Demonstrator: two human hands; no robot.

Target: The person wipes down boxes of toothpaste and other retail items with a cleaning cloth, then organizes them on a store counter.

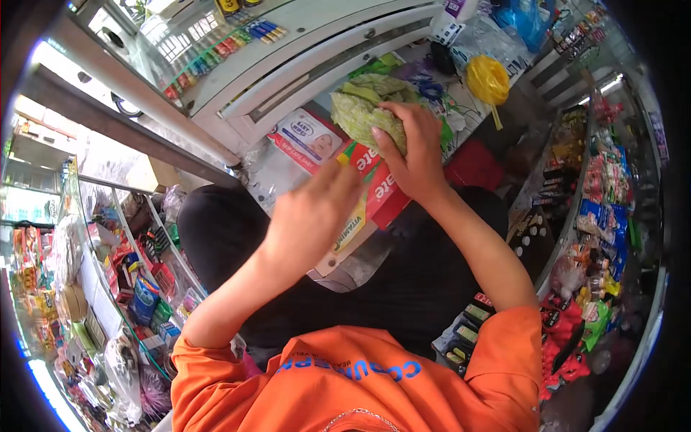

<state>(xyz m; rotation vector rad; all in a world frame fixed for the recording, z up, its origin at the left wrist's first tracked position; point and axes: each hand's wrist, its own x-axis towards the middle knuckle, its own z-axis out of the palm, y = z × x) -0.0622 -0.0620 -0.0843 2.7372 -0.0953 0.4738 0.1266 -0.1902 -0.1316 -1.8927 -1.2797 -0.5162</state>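
Observation:
A crumpled pale-green patterned cloth (pixel 363 119) is in my right hand (pixel 417 147), its thumb and fingers closed over the right side. Below it lie red cartons (pixel 385 191) with partly visible white lettering ending in "ate", and a yellow-green strip reading "VITAMIN". My left hand (pixel 317 209) hangs just left of these cartons, fingers bent and smeared by motion; whether it holds anything is not visible. Behind it, a red and white baby wipes pack (pixel 308 138) rests on the low surface.
A yellow plastic bag (pixel 487 79) and a blue plastic bag (pixel 520 25) are at the far right. A glass display case (pixel 223 50) stands ahead. Shelves of packaged goods (pixel 601 187) line the right, with more packets (pixel 147 295) behind glass at left.

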